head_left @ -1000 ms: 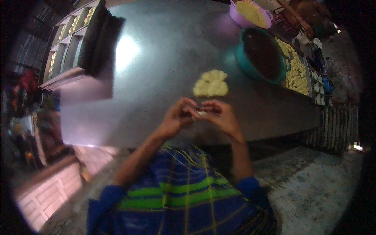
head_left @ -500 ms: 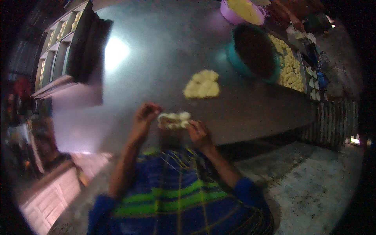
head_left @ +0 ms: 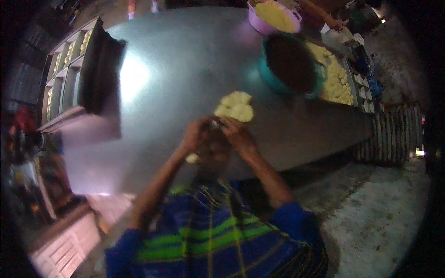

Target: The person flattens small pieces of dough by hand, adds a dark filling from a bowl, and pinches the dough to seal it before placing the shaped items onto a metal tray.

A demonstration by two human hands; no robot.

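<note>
My left hand [head_left: 198, 133] and my right hand [head_left: 238, 135] meet over the metal table, fingertips almost touching. The fingers of both are bent and closed, with a small pale bit at the tips that I cannot make out. Just beyond them lies a cluster of pale yellow dough pieces [head_left: 235, 106], pressed against each other. A single small dough piece [head_left: 192, 158] shows beside my left wrist, nearer to me. Whatever else lies beneath my hands is hidden or lost in dark blur.
At left stands a compartmented metal pan [head_left: 69, 76] with dough pieces inside. A teal basin [head_left: 270, 78] with dark contents stands far right, beside many dough pieces [head_left: 337, 78]. Behind it are a purple basin [head_left: 259, 24] of yellow stuff and another person's arm [head_left: 320, 13].
Both hands have moved away from me and closer together, toward the dough cluster. The row of small dough pieces between them is now mostly out of sight. The view has shifted slightly.
</note>
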